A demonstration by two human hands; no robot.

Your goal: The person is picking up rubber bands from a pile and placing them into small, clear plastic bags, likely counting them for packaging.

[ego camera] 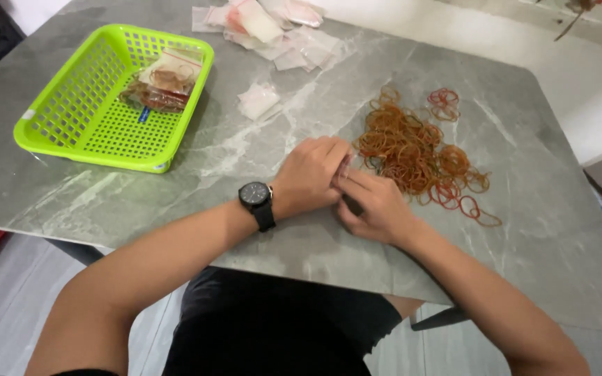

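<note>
- Where the two hands meet at the frame's centre, the left hand (310, 175), with a black wristwatch (256, 196), and the right hand (374, 206) press their fingertips together on something small; whether either grip is clenched on it, I cannot tell.
- Just right of them, a heap of brown and red rubber bands (416, 153) lies on the grey marbled table (231, 146).
- In the upper left, a green basket (64, 111) holds filled small bags (163, 82).
- At top centre lie empty clear bags (273, 28); one bag (258, 99) lies apart.
</note>
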